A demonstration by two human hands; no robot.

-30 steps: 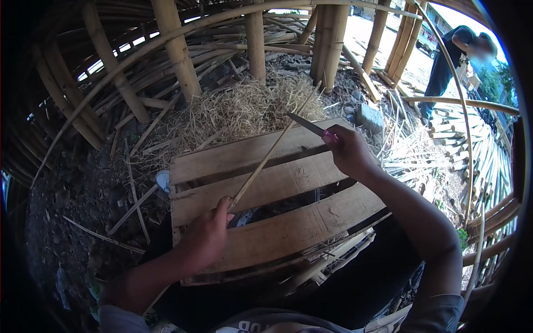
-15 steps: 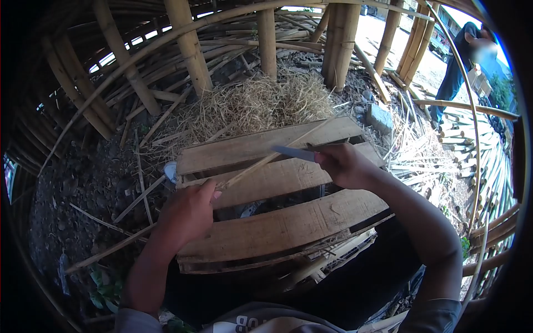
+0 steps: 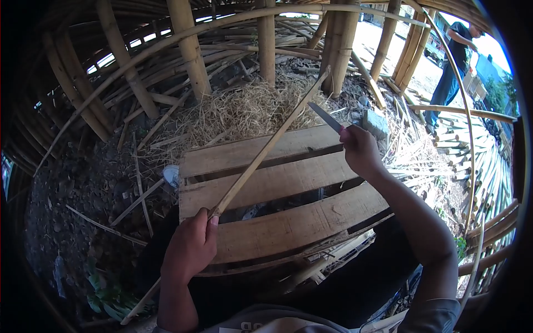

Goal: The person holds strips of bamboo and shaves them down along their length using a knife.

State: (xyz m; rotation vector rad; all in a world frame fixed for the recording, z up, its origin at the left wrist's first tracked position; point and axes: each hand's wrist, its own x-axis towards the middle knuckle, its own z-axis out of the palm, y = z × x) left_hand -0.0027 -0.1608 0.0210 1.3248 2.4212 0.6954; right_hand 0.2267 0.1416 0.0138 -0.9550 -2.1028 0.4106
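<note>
My left hand (image 3: pixel 191 244) is closed around a long bamboo strip (image 3: pixel 270 147). The strip slants up and away over the wooden slats, its far end near a bamboo post, its tail passing below my forearm. In my right hand (image 3: pixel 362 151) is a knife (image 3: pixel 327 117), gripped by a handle mostly hidden in my fingers. The blade points up and left, close to the strip's far part but apart from it. Under both hands lies a slatted wooden bench top (image 3: pixel 288 180) with gaps between its boards.
A heap of shavings (image 3: pixel 250 114) lies beyond the bench, before upright bamboo posts (image 3: pixel 266 50). A grey block (image 3: pixel 375 124) sits at the right. Cut bamboo poles (image 3: pixel 488 172) are stacked far right, where another person (image 3: pixel 449 72) stands. A thin bent pole (image 3: pixel 471 122) arches nearby.
The bamboo strip has swung more upright, its far end reaching higher and its tail lower. My right hand and the knife have moved right and up, away from my left hand. The other person has straightened up.
</note>
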